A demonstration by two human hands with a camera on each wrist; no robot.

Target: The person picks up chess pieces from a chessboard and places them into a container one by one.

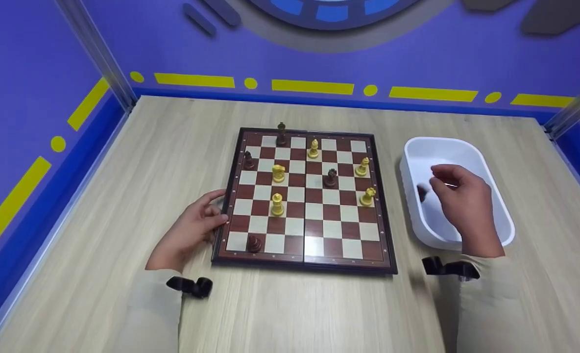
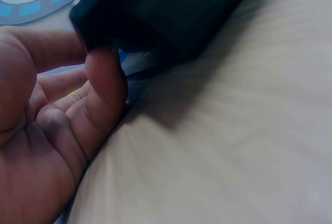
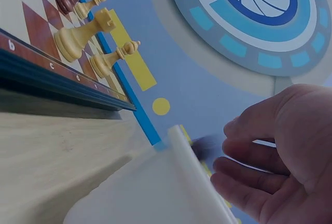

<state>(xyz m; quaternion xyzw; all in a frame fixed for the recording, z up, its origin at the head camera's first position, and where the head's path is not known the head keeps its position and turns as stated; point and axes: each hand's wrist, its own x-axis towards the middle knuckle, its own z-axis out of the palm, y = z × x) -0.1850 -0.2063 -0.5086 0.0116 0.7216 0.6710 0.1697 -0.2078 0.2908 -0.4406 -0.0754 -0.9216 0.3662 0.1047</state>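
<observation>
My left hand (image 1: pixel 194 223) holds the left edge of a brown-and-white chessboard (image 1: pixel 303 264), thumb and forefinger at its rim. In the left wrist view the thumb (image 2: pixel 106 76) presses at the board's dark side, and the other fingers are partly hidden. Over a white plastic tub (image 1: pixel 486 162) hovers my right hand (image 1: pixel 464 196), its fingers loosely bent and apart from one another. A dark, motion-blurred chess piece (image 3: pixel 205 146) hangs in the air just off its fingertips, level with the tub's rim. From the head the same piece (image 1: pixel 422 191) shows inside the tub's outline.
Gold pieces stand about the board, among them a king (image 1: pixel 277 205), a knight (image 1: pixel 278 173) and a bishop (image 1: pixel 314 148). Several dark pieces share it, one (image 1: pixel 254 243) near the front left corner. Purple panels (image 1: pixel 319 63) wall in the wooden table (image 1: pixel 290 314).
</observation>
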